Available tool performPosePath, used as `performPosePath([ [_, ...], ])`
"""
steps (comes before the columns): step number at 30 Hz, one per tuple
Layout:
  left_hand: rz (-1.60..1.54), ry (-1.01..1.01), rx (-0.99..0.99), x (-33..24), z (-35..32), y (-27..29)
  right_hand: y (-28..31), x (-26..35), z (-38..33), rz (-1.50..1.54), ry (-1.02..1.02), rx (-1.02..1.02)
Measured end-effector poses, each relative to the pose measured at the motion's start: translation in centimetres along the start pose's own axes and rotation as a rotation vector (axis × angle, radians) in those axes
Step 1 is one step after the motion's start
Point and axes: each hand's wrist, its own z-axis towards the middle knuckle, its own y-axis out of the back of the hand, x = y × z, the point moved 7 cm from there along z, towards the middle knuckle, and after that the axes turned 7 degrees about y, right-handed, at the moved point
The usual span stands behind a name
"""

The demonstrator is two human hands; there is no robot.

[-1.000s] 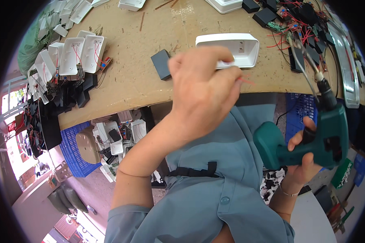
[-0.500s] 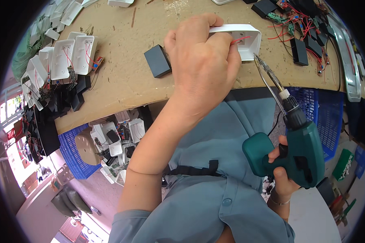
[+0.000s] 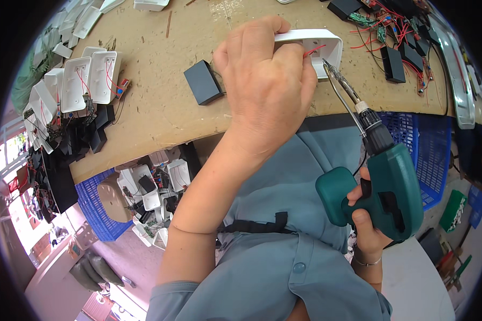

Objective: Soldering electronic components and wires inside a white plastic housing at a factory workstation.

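Note:
My left hand (image 3: 268,80) is closed round a white plastic housing (image 3: 333,49) on the table, gripping it from above with its open side partly toward me. A short red wire (image 3: 315,50) sticks out inside it, near my fingertips. My right hand (image 3: 368,227) grips the handle of a green soldering gun (image 3: 399,176), with fingers round the trigger. The gun's hot tip and thin feed tube (image 3: 345,101) point up and left, and the tip lies over the housing's near edge. Beside my left wrist sits a dark grey box (image 3: 203,83). My left hand hides part of the housing's inside.
White housings with red wires (image 3: 103,77) and dark boxes stand at the left. Dark boxes, circuit boards and red wires (image 3: 393,64) lie at the right, beside a long metal tray (image 3: 458,69). Blue crates (image 3: 434,155) sit below the table edge.
The soldering gun has moved up and left, bringing its tip from beside the housing's near right corner to over its near edge. My left hand keeps its grip on the housing.

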Motion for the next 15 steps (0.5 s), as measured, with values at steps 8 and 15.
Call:
performPosePath([
  [8,-0.024,-0.005,-0.001,0.1,0.1,0.0,-0.8,0.4,1.0,-0.049,0.026,-0.011],
  [15,-0.029,-0.006,-0.001,0.1,0.0,0.0,-0.9,0.5,1.3,-0.027,-0.003,-0.041],
])
